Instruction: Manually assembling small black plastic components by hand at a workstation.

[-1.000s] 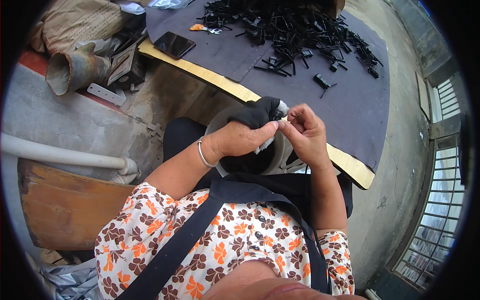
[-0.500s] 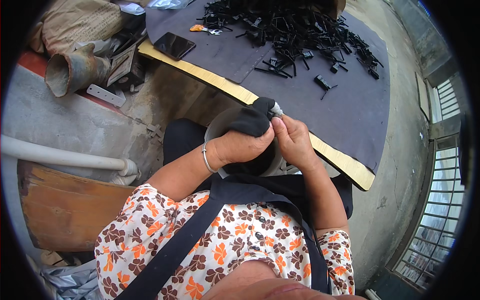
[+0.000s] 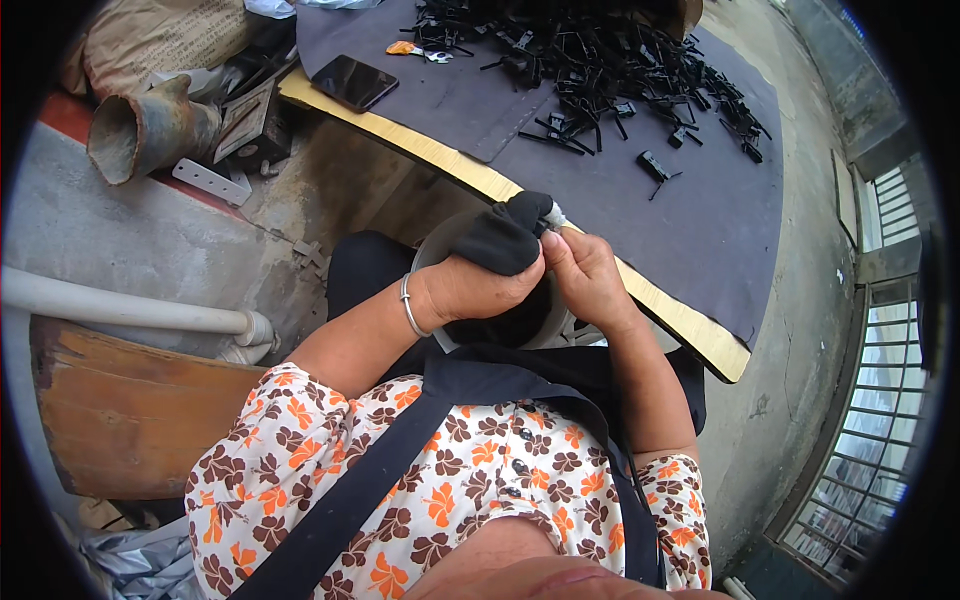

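Note:
My left hand [image 3: 475, 288] is closed at the table's near edge, its fingers covered by black cloth [image 3: 500, 238]. I cannot tell whether that cloth is worn or held. Against it my right hand [image 3: 590, 272] is closed too, thumb and fingers pinched together, with a bit of white wrapping [image 3: 555, 214] at the fingertips. Something small and dark shows between the two hands, too hidden to name. Below them a pale bucket [image 3: 432, 248] stands between my knees, its inside dark. On the table, a single black plastic part [image 3: 655, 167] with thin legs lies nearest my right hand.
A large heap of black plastic parts [image 3: 600, 75] covers the far side of the dark-topped table [image 3: 440, 110]. A phone [image 3: 353, 82] and a small orange-and-white item [image 3: 418, 51] lie at its left. A rusty pipe piece [image 3: 140, 135] and white pipe [image 3: 120, 303] are further left.
The hands stay together in nearly the same place; the fingers and black cloth have shifted slightly. The whole view has moved a little.

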`<action>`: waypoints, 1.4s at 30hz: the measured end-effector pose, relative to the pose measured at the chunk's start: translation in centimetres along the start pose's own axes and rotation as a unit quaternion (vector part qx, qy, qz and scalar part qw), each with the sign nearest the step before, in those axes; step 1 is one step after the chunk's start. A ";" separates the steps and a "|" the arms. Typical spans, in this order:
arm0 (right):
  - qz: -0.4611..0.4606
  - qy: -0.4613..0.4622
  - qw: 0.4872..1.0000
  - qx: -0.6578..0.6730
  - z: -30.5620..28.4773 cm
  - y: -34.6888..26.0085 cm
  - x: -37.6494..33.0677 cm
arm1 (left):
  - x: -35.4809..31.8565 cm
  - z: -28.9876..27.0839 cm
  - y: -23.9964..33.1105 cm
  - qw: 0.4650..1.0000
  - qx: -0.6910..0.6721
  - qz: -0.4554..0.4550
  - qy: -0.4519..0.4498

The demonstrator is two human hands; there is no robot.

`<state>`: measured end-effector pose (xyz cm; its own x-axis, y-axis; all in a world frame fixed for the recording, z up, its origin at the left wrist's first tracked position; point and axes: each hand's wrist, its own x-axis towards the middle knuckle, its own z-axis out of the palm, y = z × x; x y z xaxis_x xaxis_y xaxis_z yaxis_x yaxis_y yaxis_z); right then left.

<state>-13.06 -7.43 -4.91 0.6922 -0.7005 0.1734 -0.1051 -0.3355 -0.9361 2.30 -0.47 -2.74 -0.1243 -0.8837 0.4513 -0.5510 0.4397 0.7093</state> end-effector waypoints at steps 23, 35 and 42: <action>0.030 0.145 0.879 -0.453 -3.3 1.5 6.8 | 3.5 -0.6 -2.1 0.942 0.287 0.114 0.128; -0.301 0.097 0.883 -0.347 -2.1 -2.0 1.7 | 3.8 -0.3 -1.7 0.992 0.100 -0.071 0.030; -0.035 0.196 0.976 0.088 -1.0 -0.8 1.9 | 3.1 -0.2 -0.8 0.976 -0.197 -0.097 -0.005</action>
<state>-12.40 -9.10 -3.53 0.3638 -0.8783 0.3103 0.0818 -0.3017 -0.9499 2.50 -3.49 -1.78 -0.0579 -0.9568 0.2848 -0.2061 0.2905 0.9344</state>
